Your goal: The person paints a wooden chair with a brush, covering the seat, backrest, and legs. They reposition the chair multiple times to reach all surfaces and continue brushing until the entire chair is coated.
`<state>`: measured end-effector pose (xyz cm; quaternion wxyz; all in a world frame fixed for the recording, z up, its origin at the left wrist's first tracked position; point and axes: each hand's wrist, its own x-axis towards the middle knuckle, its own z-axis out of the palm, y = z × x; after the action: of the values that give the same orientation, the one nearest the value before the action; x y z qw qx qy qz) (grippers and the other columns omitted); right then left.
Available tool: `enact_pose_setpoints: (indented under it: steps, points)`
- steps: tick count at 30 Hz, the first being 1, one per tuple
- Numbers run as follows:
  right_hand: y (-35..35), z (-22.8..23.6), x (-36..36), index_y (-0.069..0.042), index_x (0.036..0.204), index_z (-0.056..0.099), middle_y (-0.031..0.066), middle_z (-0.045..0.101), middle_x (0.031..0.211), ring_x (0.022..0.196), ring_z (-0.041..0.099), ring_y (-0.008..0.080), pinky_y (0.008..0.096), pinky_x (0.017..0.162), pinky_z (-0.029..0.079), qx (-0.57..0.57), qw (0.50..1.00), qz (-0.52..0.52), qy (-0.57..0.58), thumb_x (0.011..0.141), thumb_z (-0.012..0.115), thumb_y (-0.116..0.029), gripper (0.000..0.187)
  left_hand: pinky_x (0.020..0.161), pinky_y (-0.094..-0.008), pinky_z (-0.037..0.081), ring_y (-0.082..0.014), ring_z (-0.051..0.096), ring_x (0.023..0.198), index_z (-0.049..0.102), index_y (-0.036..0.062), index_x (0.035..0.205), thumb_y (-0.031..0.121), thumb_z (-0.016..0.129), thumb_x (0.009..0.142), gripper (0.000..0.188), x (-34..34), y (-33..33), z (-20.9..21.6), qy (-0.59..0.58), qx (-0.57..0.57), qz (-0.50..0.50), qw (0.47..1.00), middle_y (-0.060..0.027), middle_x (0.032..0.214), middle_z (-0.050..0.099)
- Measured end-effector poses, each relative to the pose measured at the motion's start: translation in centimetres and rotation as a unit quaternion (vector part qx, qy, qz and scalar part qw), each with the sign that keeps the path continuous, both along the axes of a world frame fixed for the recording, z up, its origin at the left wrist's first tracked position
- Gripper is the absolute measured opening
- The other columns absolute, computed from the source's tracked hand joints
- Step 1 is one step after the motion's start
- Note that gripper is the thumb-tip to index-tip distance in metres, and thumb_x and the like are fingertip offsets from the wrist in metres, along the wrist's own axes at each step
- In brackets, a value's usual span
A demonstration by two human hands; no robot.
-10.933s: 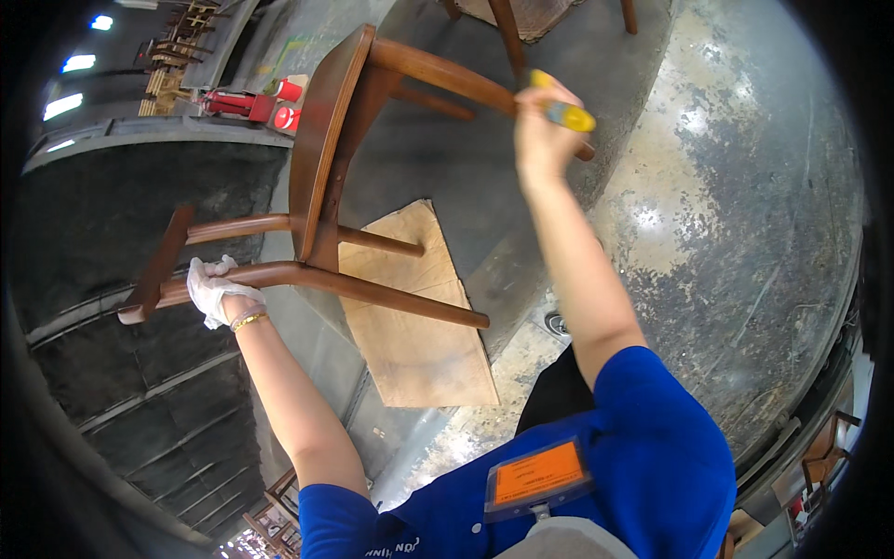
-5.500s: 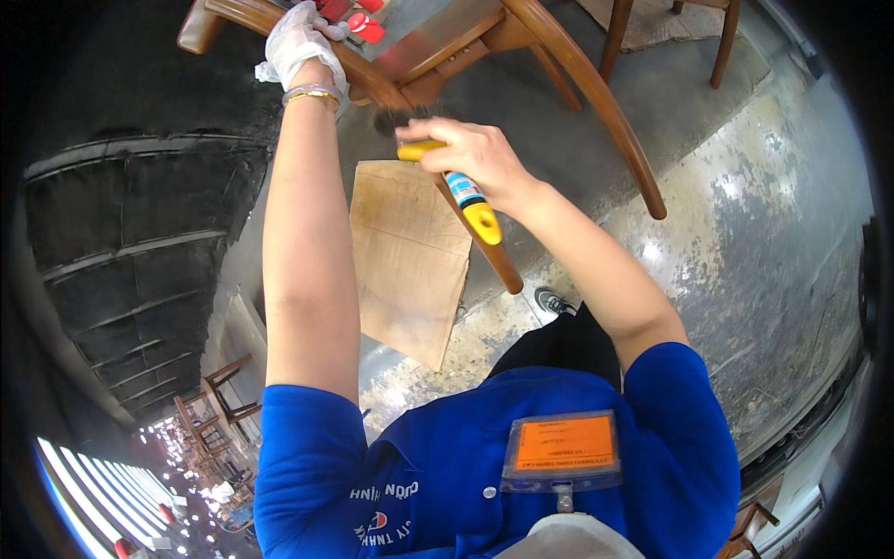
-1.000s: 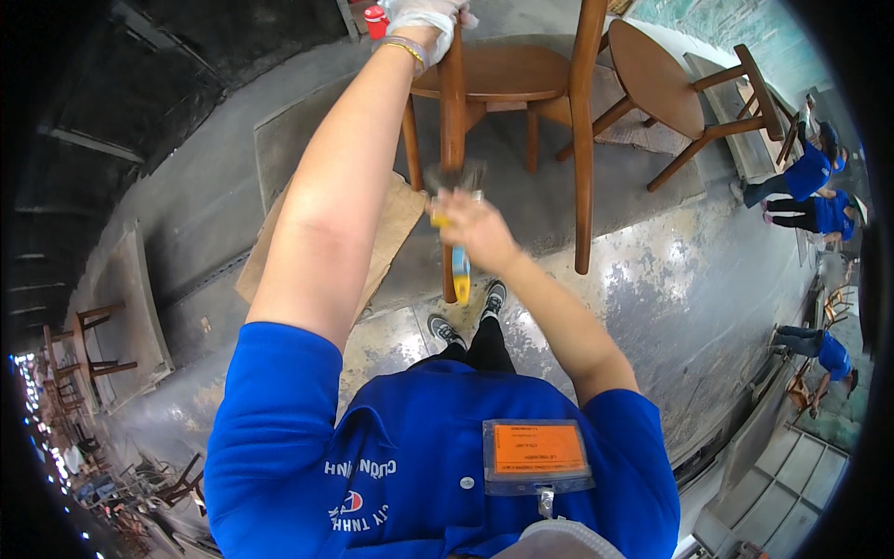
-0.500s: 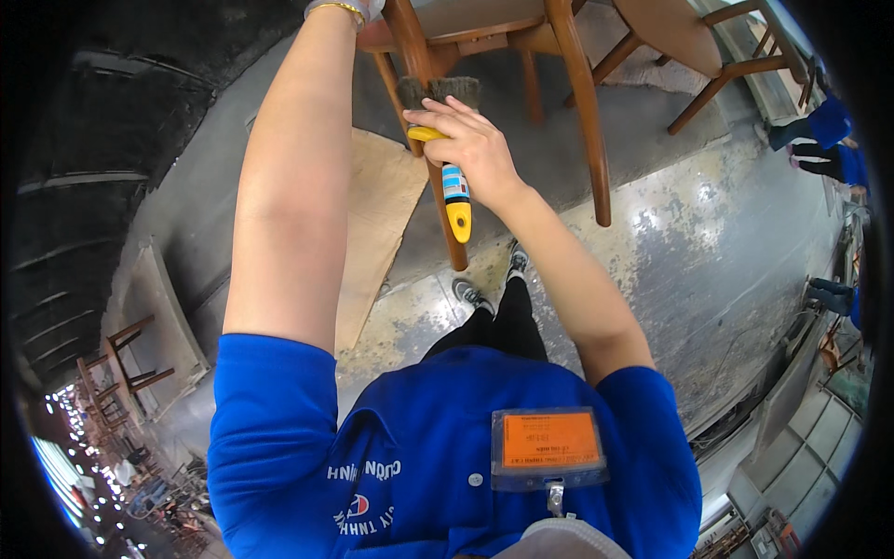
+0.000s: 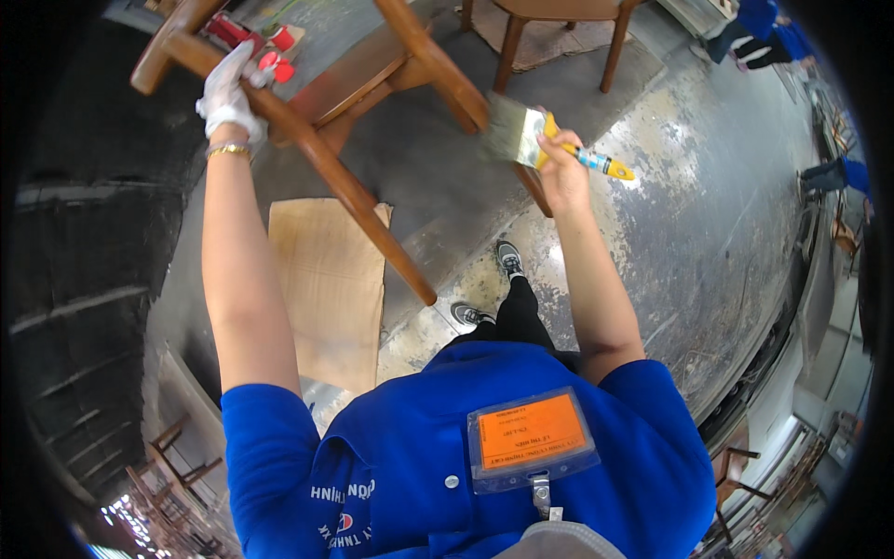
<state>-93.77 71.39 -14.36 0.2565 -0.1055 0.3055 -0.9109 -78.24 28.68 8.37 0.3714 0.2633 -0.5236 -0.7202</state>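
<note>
I am seeing the left hand (image 5: 226, 93) in a white glove gripping a chair (image 5: 372, 84) leg, and the right hand (image 5: 559, 168) gripping a brush (image 5: 535, 140) touching another leg.

A flat cardboard sheet (image 5: 328, 284) lies on the worn concrete floor (image 5: 708, 233).

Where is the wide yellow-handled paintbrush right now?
In the head view, upper right of centre: the wide yellow-handled paintbrush is in the bare right hand, bristles against a leg of the brown wooden chair.
</note>
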Motion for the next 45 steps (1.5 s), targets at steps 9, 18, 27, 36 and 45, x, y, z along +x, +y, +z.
enact_pose_setpoints:
  steps: [9,18,27,36,45]
  points:
    - [5.9,-9.4,-1.7,-0.006,0.092,0.058,0.0060,0.065,0.087,0.075,0.067,0.0195,0.0381,0.070,0.059,0.398,0.857,-0.210,-0.253,0.092,0.065,0.005,0.013,0.063,-0.0362,0.049,-0.0170,0.043,0.053,0.061,0.0083,0.080,0.018,0.075,0.093,0.021,-0.1,0.2,-0.4,0.006,0.012,0.050,0.999,-0.0005,0.063,0.043]
    - [-5.0,10.8,-11.4,-0.004,0.076,0.063,0.0085,0.067,0.096,0.100,0.064,0.0223,0.0347,0.096,0.048,0.130,0.990,0.010,0.054,0.075,0.071,0.017,0.023,0.059,-0.0389,0.050,-0.0198,0.044,0.049,0.056,0.0071,0.060,0.018,0.077,0.090,0.038,1.5,5.4,-0.7,-0.032,-0.077,0.319,0.944,-0.0043,0.053,0.045]
    - [14.5,-5.7,-16.4,-0.006,0.083,0.068,0.0050,0.067,0.089,0.086,0.066,0.0188,0.0322,0.076,0.054,0.461,0.849,-0.185,-0.180,0.075,0.070,0.013,0.021,0.058,-0.0365,0.051,-0.0191,0.047,0.048,0.060,0.0007,0.064,0.007,0.078,0.085,0.029,2.1,15.5,-1.0,0.000,-0.121,0.505,0.855,-0.0068,0.052,0.051]
    - [23.3,-14.0,-18.7,-0.001,0.084,0.067,0.0071,0.069,0.089,0.080,0.067,0.0192,0.0315,0.074,0.054,0.507,0.817,-0.225,-0.157,0.075,0.063,0.018,0.021,0.066,-0.0340,0.054,-0.0164,0.058,0.053,0.064,-0.0006,0.082,0.006,0.071,0.092,0.014,-3.2,19.4,-1.5,-0.080,-0.187,0.444,0.873,-0.0076,0.055,0.061]
    - [16.7,-14.3,-17.2,-0.002,0.086,0.069,0.0054,0.068,0.088,0.083,0.065,0.0176,0.0291,0.081,0.052,0.531,0.838,-0.112,-0.054,0.075,0.065,0.016,0.022,0.066,-0.0335,0.054,-0.0170,0.064,0.069,0.064,0.0066,0.094,0.022,0.068,0.100,0.017,-7.7,29.0,-8.1,-0.338,-0.290,0.118,0.888,-0.0064,0.084,0.068]
